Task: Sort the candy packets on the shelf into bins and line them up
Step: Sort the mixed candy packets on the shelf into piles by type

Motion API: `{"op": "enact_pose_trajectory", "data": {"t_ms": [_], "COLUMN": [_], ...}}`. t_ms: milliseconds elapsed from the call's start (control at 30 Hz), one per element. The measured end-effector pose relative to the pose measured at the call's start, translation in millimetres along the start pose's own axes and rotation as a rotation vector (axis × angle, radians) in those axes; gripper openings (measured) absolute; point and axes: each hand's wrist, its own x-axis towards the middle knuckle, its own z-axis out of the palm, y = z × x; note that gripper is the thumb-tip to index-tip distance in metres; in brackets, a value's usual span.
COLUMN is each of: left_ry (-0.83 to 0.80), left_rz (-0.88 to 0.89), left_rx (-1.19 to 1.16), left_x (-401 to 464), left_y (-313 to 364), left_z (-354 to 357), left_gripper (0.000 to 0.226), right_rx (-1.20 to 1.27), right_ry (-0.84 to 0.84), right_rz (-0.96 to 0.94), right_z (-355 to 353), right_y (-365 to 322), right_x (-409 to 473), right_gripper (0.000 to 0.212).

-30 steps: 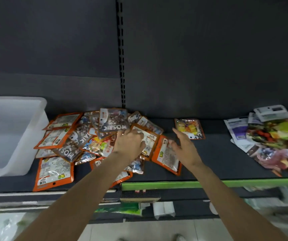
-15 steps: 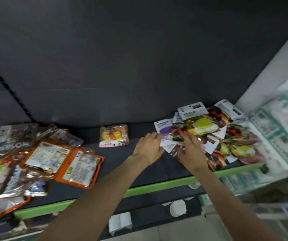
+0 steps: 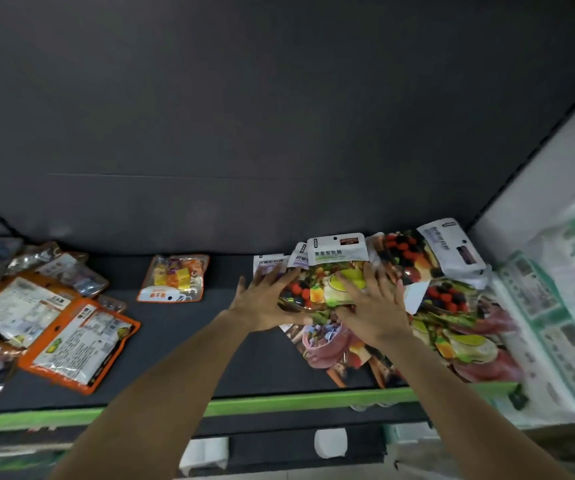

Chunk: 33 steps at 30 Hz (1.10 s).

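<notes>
- Shelf [image 3: 210, 344]: dark, green front edge; no bin is showing in view.
- Fruit packets [image 3: 452, 306]: lying heaped at the shelf's right end, white headers carrying print too blurred to read.
- Left hand [image 3: 265, 303]: fingers spread wide, thumb curling round the top fruit packet's [image 3: 327, 282] left edge.
- Right hand [image 3: 372, 306]: pressing flat on that packet, fingers straight.
- Orange packets [image 3: 71, 341]: lying scattered at left, back labels up, text illegible.
- Yellow-candy packet [image 3: 175, 278]: sitting alone between the two piles.
</notes>
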Motion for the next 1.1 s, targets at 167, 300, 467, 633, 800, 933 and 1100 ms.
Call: {"op": "enact_pose_trajectory", "data": {"t_ms": [167, 300, 467, 633, 800, 933, 1100], "left_ry": [0.13, 0.17, 0.224, 0.242, 0.17, 0.086, 0.234], "left_rz": [-0.229, -0.367, -0.557, -0.325, 0.164, 0.141, -0.146], "left_rx": [-0.057, -0.112, -0.053, 0.012, -0.023, 0.086, -0.201], "left_x": [-12.0, -18.4, -26.9, -25.4, -6.0, 2.7, -12.7], "left_y": [-34.5, -64.4, -73.9, -37.3, 35.3, 51.1, 15.8], "left_z": [-2.0, -1.5, -18.9, -23.8, -11.2, -0.7, -3.2], "left_gripper": [0.069, 0.064, 0.059, 0.054, 0.065, 0.06, 0.046], "right_rx": [-0.047, -0.132, -0.072, 0.039, 0.069, 0.108, 0.337], "right_ry": [0.008, 0.087, 0.14, 0.321, 0.385, 0.18, 0.198], "right_rz": [0.056, 0.033, -0.018, -0.081, 0.217, 0.263, -0.097], "right_z": [0.0, 8.0, 14.3, 12.7, 2.8, 9.6, 10.8], "right_y": [-22.6, -28.3, -21.3, -22.9, 8.0, 15.1, -8.0], "right_x": [10.8, 13.6, 12.9, 11.4, 13.8, 8.1, -3.8], "right_gripper": [0.07, 0.074, 0.07, 0.069, 0.081, 0.082, 0.054]}}
